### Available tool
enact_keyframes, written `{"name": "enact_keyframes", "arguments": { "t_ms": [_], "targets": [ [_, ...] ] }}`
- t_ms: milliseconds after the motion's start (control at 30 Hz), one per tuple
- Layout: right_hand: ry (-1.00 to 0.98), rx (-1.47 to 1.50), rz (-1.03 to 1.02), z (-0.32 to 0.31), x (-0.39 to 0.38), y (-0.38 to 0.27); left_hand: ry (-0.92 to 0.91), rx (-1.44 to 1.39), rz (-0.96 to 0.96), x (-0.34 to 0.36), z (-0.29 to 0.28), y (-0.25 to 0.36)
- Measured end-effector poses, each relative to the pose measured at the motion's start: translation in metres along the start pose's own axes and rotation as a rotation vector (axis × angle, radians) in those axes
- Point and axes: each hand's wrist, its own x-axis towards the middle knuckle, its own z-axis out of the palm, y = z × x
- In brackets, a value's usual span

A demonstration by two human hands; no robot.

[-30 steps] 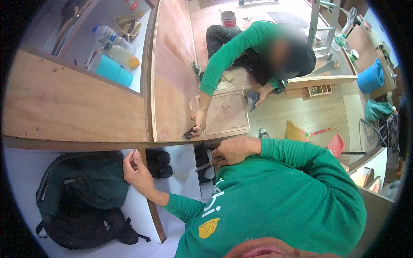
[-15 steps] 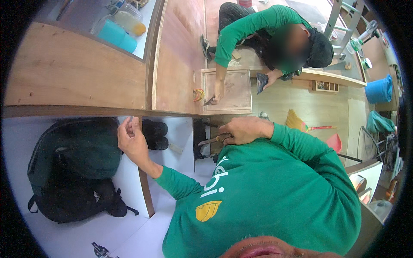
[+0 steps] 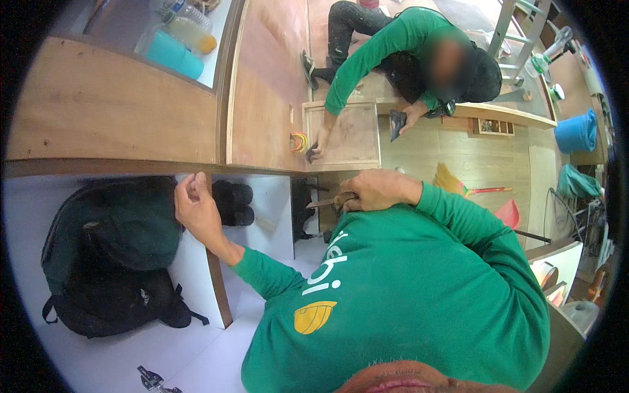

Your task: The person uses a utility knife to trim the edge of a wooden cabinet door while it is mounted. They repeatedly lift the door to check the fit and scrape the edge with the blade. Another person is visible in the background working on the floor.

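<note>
Wood-faced cabinet top [image 3: 111, 118] runs just above my left hand [image 3: 196, 209], its front edge within reach of my fingers so I can work against it. Dark green backpack [image 3: 111, 255] sits left of that hand on the white shelf [image 3: 98, 354], out of the way. Left hand is loosely curled, pinching something too small to make out. Right hand [image 3: 373, 191], held close to my chest, is closed on a wooden-handled tool [image 3: 325, 202], its blade pointing left toward the cabinet edge.
</note>
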Motion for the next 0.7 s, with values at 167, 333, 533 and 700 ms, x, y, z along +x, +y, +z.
{"name": "enact_keyframes", "arguments": {
  "t_ms": [167,333,533,700],
  "targets": [
    [-0.014,-0.018,0.028,0.0,0.002,0.0,-0.009,-0.005,-0.036,0.001,0.0,0.003],
    [-0.021,-0.015,0.017,0.0,0.006,0.002,0.003,0.032,0.006,0.003,0.001,0.001],
    [-0.063,-0.031,0.039,-0.004,0.011,-0.005,0.002,0.019,-0.02,0.002,-0.001,0.001],
    [-0.058,-0.018,-0.041,-0.003,0.022,-0.002,0.015,0.023,-0.004,0.007,0.002,-0.002]
  ]
}}
